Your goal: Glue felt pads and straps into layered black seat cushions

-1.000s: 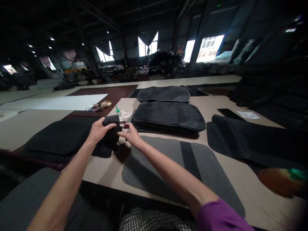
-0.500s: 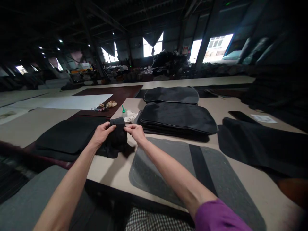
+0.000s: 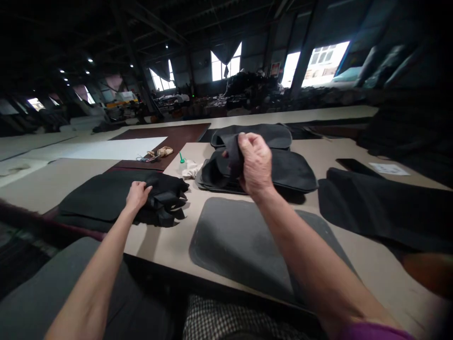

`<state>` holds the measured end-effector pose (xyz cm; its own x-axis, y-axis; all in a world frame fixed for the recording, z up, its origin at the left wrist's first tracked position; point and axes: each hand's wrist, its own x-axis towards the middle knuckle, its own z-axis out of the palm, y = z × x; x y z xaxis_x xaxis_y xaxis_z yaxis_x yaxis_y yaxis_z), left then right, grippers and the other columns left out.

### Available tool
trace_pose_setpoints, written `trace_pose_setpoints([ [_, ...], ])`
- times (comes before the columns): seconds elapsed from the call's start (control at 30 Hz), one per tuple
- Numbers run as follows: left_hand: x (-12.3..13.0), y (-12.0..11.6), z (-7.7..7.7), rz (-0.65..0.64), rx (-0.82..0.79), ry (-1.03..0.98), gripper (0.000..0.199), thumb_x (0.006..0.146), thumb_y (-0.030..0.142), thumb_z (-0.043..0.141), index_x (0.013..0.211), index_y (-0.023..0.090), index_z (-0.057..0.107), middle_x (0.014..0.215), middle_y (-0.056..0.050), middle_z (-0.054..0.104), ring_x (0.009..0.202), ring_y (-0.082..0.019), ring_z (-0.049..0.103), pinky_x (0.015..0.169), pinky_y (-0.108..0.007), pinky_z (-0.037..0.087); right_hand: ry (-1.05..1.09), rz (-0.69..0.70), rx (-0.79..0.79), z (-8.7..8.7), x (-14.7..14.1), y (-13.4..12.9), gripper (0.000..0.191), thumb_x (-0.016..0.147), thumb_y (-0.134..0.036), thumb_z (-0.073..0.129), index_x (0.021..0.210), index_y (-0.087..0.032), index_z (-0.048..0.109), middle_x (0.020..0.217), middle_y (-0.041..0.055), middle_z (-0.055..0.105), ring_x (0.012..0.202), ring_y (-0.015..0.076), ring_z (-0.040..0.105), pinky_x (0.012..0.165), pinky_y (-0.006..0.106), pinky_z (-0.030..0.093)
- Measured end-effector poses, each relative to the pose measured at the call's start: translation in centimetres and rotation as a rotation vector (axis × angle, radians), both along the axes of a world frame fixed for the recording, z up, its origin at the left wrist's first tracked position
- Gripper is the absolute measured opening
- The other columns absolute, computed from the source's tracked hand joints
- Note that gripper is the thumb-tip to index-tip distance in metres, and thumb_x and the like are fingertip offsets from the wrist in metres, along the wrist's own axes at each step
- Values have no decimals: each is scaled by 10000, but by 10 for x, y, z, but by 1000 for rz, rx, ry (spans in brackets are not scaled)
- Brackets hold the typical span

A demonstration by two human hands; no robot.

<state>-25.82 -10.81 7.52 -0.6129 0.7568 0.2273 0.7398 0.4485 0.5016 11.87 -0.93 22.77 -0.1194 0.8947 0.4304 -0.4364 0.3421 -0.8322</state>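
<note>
My right hand (image 3: 257,163) is raised over the middle of the table, its fingers closed on one end of a black fabric strip (image 3: 232,156). The strip curls down to the left, in front of a stack of black rounded panels (image 3: 292,172). Over on the left, my left hand (image 3: 138,194) rests at a pile of black fabric pieces (image 3: 102,193), fingers curled in. Whatever its fingertips pinch is hidden against the dark cloth. Loose strip ends (image 3: 169,203) stick out of the pile's right side. A grey rounded panel (image 3: 226,245) lies flat below my right hand.
A green-tipped bottle (image 3: 181,158) and a crumpled white cloth (image 3: 191,170) stand behind the pile. Black fabric (image 3: 382,203) and a paper sheet (image 3: 389,169) lie to the right. A bundle of tan material (image 3: 163,151) sits on the dark red sheet (image 3: 184,137).
My right hand has moved right and up with a black strip, away from my left hand. My left hand has shifted slightly left and down onto the pile.
</note>
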Motion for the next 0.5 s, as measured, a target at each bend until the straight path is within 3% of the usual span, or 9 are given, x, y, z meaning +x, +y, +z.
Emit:
trace_pose_setpoints([
  [0.07, 5, -8, -6, 20, -66, 52, 268, 828, 348, 690, 1032, 175, 685, 1222, -167, 588, 1156, -362, 582, 1003, -501, 479, -34, -1, 27, 20, 35, -16, 335, 899, -475, 708, 1003, -263, 471, 654, -66, 577, 490, 111, 554, 434, 194, 405],
  [0.13, 11, -12, -2, 45, -94, 93, 398, 841, 338, 684, 1203, 174, 662, 1280, -196, 562, 1183, -401, 567, 1010, -564, 461, -108, 42, -17, 26, 67, -36, 390, 880, -431, 758, 1101, -253, 490, 651, -67, 601, 457, 109, 556, 435, 198, 451],
  [0.27, 30, -9, 29, 92, 39, 162, 504, 966, 298, 491, 1443, 137, 517, 1431, -251, 470, 1353, -443, 426, 1095, -644, 339, -236, 170, -188, 4, 110, -78, 550, 897, -458, 751, 1302, -242, 448, 696, -58, 635, 459, 123, 592, 431, 216, 516],
  [0.33, 55, -8, 50, 51, 157, 163, 469, 1001, 334, 447, 1423, 152, 541, 1398, -212, 528, 1314, -379, 483, 1102, -558, 374, -260, 193, -268, -12, 123, -97, 573, 921, -482, 716, 1360, -255, 425, 736, -59, 631, 446, 114, 570, 400, 217, 508],
  [0.4, 97, -15, 67, -130, 158, 0, 460, 1016, 487, 449, 1306, 181, 633, 1204, -141, 659, 1067, -268, 629, 945, -387, 498, -271, 190, -323, -26, 130, -115, 552, 946, -481, 685, 1382, -266, 423, 753, -67, 604, 438, 92, 523, 388, 203, 474],
  [0.43, 124, -23, 73, -317, 105, -266, 527, 1013, 582, 430, 1231, 169, 674, 1097, -130, 692, 927, -228, 651, 812, -322, 515, -269, 183, -341, -32, 131, -123, 531, 958, -476, 672, 1379, -266, 428, 753, -69, 585, 455, 83, 507, 405, 194, 460],
  [0.5, 182, -45, 78, -716, -174, -864, 807, 934, 807, 344, 1147, 125, 720, 1015, -168, 708, 765, -200, 645, 603, -267, 456, -271, 183, -355, -46, 131, -138, 484, 983, -471, 637, 1366, -257, 431, 757, -64, 566, 523, 84, 506, 465, 191, 438],
])
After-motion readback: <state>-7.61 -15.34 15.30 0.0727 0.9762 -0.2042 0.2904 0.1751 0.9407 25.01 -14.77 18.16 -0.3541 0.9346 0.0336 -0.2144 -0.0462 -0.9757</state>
